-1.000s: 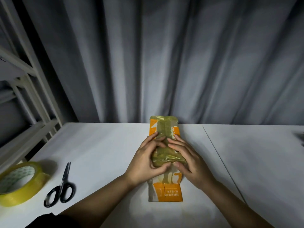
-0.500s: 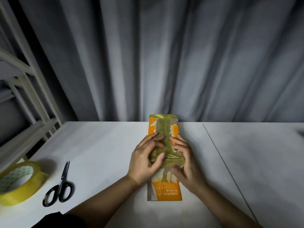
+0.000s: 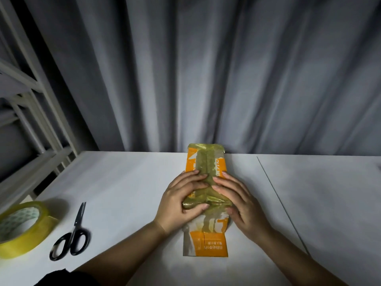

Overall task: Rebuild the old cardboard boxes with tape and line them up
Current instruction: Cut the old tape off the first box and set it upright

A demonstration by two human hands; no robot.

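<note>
A flattened orange and white cardboard box lies lengthwise on the white table, its far end near the curtain. Wrinkled yellowish tape runs along its middle. My left hand lies on the box's left side, fingers flat on the tape and thumb pressing its crumpled part. My right hand presses flat on the right side, fingertips meeting the left hand's at the centre. A roll of yellow tape sits at the table's left edge, with black scissors beside it.
A grey curtain hangs right behind the table. A white metal shelf frame stands at the left. A seam divides this table from a second white surface on the right.
Both hands have slid a little farther up the box along the tape, and the fingers have flattened out. The box, tape roll and scissors have stayed where they were.
</note>
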